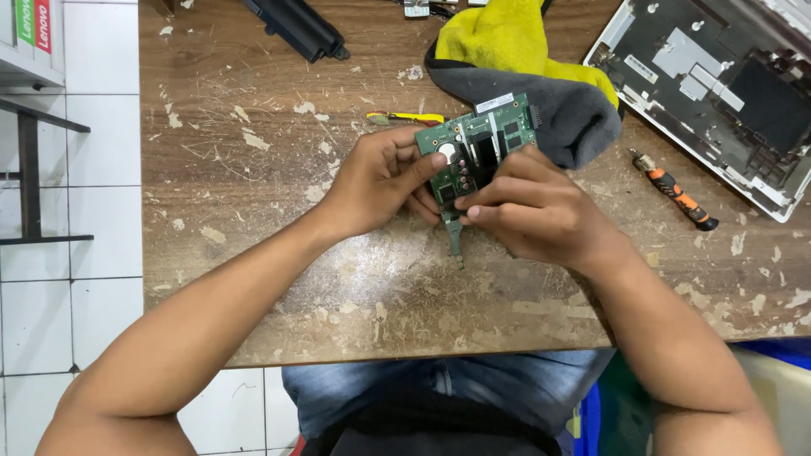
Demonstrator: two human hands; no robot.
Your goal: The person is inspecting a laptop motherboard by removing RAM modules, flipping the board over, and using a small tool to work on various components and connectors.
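A green circuit board (483,145) with dark chips and a round silver cell is held above the worn wooden table (253,169), tilted towards me. My left hand (376,181) grips its left edge, thumb on the board's face. My right hand (541,211) holds the lower right part, its fingers curled over the front. A narrow green strip of the board hangs down below my hands.
A yellow and grey cloth (524,67) lies behind the board. An opened laptop base (718,84) sits at the far right, an orange-handled screwdriver (676,190) beside it. A black battery bar (296,25) lies at the back, a small yellow tool (410,118) near the cloth.
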